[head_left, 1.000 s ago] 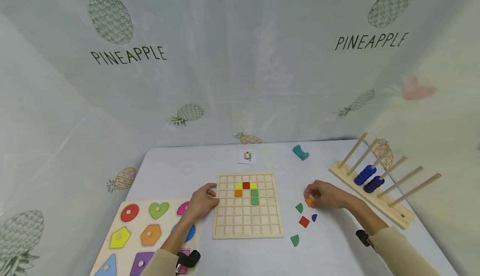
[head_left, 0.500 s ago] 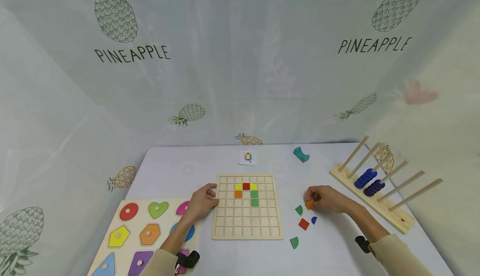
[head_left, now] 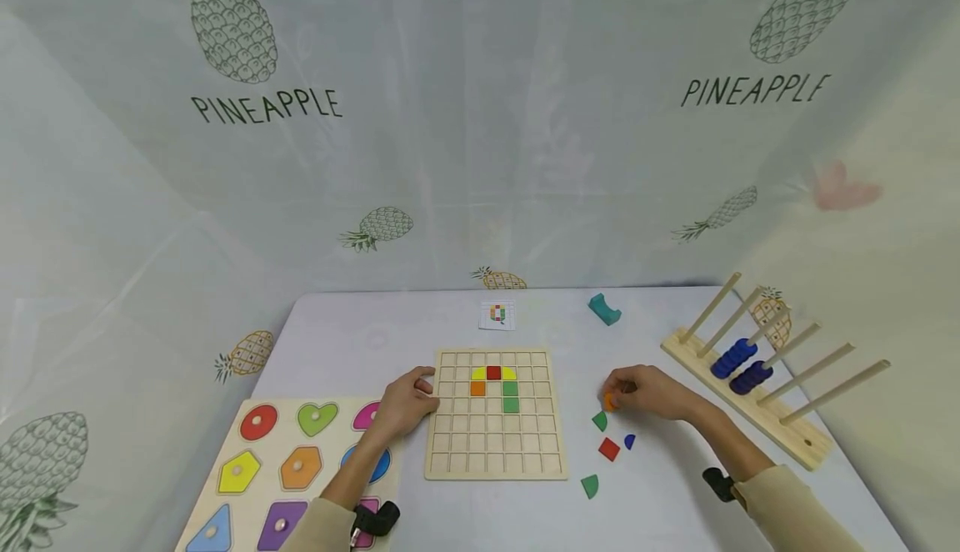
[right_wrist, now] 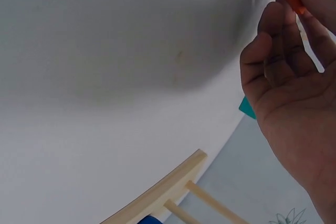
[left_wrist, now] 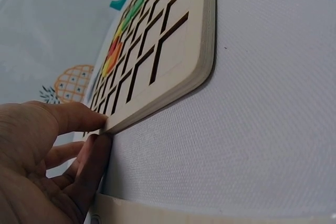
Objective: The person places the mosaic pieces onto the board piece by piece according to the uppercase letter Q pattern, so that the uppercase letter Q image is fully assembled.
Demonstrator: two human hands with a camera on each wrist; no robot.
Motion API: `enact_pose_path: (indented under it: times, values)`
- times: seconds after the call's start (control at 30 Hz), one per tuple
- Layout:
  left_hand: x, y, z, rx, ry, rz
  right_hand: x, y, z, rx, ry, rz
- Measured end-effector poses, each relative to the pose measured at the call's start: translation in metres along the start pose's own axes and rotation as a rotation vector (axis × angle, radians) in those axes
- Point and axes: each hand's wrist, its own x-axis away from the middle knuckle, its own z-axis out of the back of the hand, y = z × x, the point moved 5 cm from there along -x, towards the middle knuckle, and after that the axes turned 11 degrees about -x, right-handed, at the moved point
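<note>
**Now: left hand [head_left: 405, 406] at a grid board [head_left: 495, 439], right hand [head_left: 641, 389] on an orange piece [head_left: 609, 402]**

Clock hours run from the middle of the grid board, with 12 at its far edge. Leftmost, at about 8 o'clock, lies a shape puzzle [head_left: 268, 452] with knobbed pieces. The left hand comes in at 9, its grip nearly closed, thumb and a finger pinching the board's edge. On the board, an orange square [head_left: 477, 388] sits below a yellow piece [head_left: 478, 374]; next come a red square [head_left: 493, 373] and a second yellow piece [head_left: 508, 373], with two green squares [head_left: 511, 396] beneath that one. A small printed card [head_left: 489, 324] lies beyond the board at 12.

Farther right on the white surface [head_left: 525, 519], a green wedge [head_left: 590, 486] lies near 4 and another green piece [head_left: 600, 421] at 3. A teal block [head_left: 604, 309] rests between 1 and 2, a loose red square [head_left: 609, 449] between 3 and 4. The orange piece is near 3, between the fingertips of the right hand, its grip narrowed to a pinch; fingers hide part of its outline. A blue half-round [head_left: 629, 442] lies at 6 from that hand. Rightmost stands a wooden peg rack [head_left: 772, 417], blue beads [head_left: 734, 358] on two pegs.
</note>
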Motion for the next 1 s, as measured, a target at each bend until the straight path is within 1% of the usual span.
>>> enact_pose_path:
  times: [0.37,0.6,0.8,1.0]
  values:
    - [0.001,0.001,0.001,-0.006,-0.006,0.012,-0.01,-0.015,-0.006,-0.025,-0.006,0.027]
    - [0.0,0.002,0.001,-0.012,-0.01,0.0,-0.019,-0.024,-0.012,-0.022,-0.007,0.067]
    - [0.0,0.001,0.001,-0.011,-0.018,0.015,-0.03,-0.034,-0.02,-0.029,-0.025,0.111]
    - [0.0,-0.001,0.0,-0.016,-0.013,0.022,-0.042,-0.046,-0.032,-0.044,-0.032,0.128]
